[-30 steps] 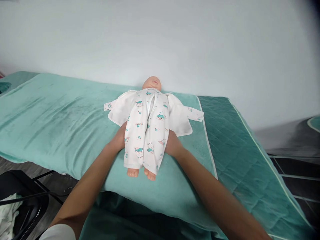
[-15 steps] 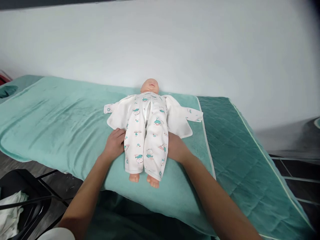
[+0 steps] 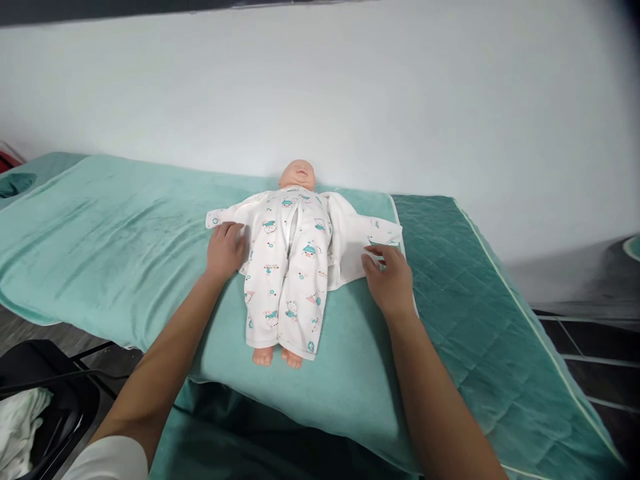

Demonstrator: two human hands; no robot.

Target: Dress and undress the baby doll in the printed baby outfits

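A baby doll lies on its back, head toward the wall, bare feet toward me. White printed baby trousers cover its front from the neck down to the ankles. Beneath them a white baby top is spread out, its sleeves stretched to both sides. My left hand is closed at the top's left flap, fingers curled over the cloth and fingertips partly hidden. On the other side, my right hand has thumb and forefinger close together at the edge of the right flap.
A light green blanket covers the bed beneath the doll. Darker quilted cloth extends to the right. The white wall rises behind. At lower left stands a black chair with white cloth on it.
Both hands have moved from beside the trouser legs up to the top's side flaps, my right hand also outward. The flaps now hang differently, and the trouser legs have shifted slightly.
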